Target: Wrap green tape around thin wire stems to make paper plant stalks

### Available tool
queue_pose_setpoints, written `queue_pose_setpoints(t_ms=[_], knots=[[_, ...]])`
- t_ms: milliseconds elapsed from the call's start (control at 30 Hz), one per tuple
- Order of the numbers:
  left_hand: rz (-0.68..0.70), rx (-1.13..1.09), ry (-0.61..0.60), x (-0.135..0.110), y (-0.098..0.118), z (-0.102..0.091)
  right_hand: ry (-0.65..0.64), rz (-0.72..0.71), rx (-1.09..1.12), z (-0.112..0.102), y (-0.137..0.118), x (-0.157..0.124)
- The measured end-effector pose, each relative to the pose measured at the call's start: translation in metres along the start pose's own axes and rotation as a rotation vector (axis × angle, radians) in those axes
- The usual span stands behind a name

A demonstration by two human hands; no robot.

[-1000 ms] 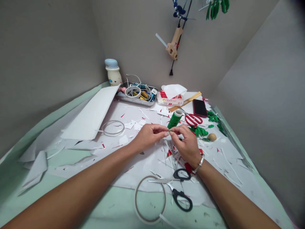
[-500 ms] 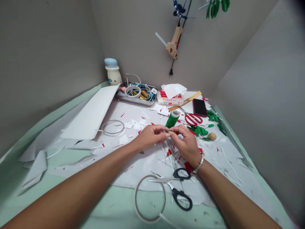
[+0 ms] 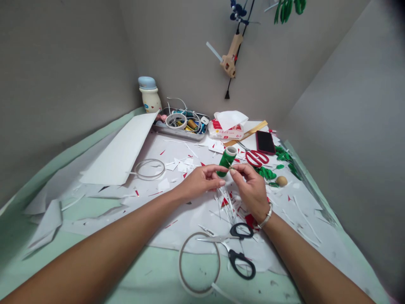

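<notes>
My left hand point(image 3: 202, 180) and my right hand point(image 3: 250, 186) meet above a paper-covered table. The left fingertips press against the lower end of a spool of green thread point(image 3: 226, 162), which is tilted and raised off the table. The right thumb and fingers pinch a thin wire stem point(image 3: 233, 168) close to the spool. A loose bundle of thin wires point(image 3: 228, 207) lies just below my hands. Green leaves point(image 3: 265, 172) lie to the right of my right hand. A silver bangle point(image 3: 266, 218) circles my right wrist.
Black-handled scissors point(image 3: 236, 249) and a tape ring point(image 3: 199, 264) lie near me. Farther off are red-handled scissors point(image 3: 256, 158), a phone point(image 3: 265, 142), a metal tray of supplies point(image 3: 180, 126), a tissue pack point(image 3: 226, 128) and a white board point(image 3: 118, 150). Paper scraps litter the table.
The green spool has shifted down and left, tilting against my left fingertips. My right hand has moved slightly right, and my hands have drawn a little apart.
</notes>
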State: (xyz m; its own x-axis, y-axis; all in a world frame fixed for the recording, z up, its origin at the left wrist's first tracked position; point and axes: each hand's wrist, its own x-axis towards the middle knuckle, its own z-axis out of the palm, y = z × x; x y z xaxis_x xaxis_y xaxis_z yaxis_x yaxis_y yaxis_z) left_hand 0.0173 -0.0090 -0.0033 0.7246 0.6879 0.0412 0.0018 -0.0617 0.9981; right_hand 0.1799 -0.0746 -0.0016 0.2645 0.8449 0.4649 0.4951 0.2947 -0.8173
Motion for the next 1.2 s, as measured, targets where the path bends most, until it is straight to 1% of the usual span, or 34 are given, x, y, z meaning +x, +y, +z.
queue_pose_setpoints(t_ms=[100,233,300,433,567,667,733,833,900,1000,1067,1100,1133,1200], knots=[[-0.003,-0.048,0.017,-0.002,0.004,-0.001,0.036,0.029,0.025,-0.001,0.001,0.0],[-0.009,-0.055,-0.026,-0.004,0.004,-0.001,0.09,0.079,0.087,-0.001,0.004,0.002],[-0.034,-0.004,-0.027,-0.003,0.002,-0.001,0.131,0.085,0.115,-0.003,0.006,0.003],[-0.075,0.15,0.019,0.0,-0.003,-0.003,0.215,0.104,0.139,-0.007,0.01,0.007],[-0.049,0.274,0.088,0.0,-0.004,-0.009,0.321,0.154,0.213,-0.01,0.013,0.01],[-0.005,0.347,0.119,-0.002,-0.002,-0.011,0.347,0.16,0.274,-0.008,0.014,0.01],[0.03,0.398,0.11,-0.003,-0.001,-0.01,0.331,0.152,0.28,-0.007,0.014,0.009],[0.067,0.501,0.122,-0.005,-0.001,-0.008,0.26,0.101,0.216,-0.006,0.011,0.006],[0.095,0.547,0.176,-0.006,0.001,-0.007,0.205,0.048,0.151,-0.006,0.008,0.005],[0.139,0.538,0.312,-0.01,0.007,-0.006,0.133,-0.018,0.068,-0.005,0.005,0.003],[0.163,0.445,0.377,-0.012,0.011,-0.004,0.073,-0.057,0.02,-0.004,0.002,0.002],[0.167,0.355,0.369,-0.013,0.013,-0.003,0.041,-0.076,-0.004,-0.003,0.001,0.001],[0.161,0.233,0.337,-0.014,0.015,-0.001,0.01,-0.096,-0.03,-0.002,0.0,0.0],[0.116,-0.008,0.236,-0.015,0.016,0.004,-0.039,-0.136,-0.08,0.0,-0.003,-0.002]])
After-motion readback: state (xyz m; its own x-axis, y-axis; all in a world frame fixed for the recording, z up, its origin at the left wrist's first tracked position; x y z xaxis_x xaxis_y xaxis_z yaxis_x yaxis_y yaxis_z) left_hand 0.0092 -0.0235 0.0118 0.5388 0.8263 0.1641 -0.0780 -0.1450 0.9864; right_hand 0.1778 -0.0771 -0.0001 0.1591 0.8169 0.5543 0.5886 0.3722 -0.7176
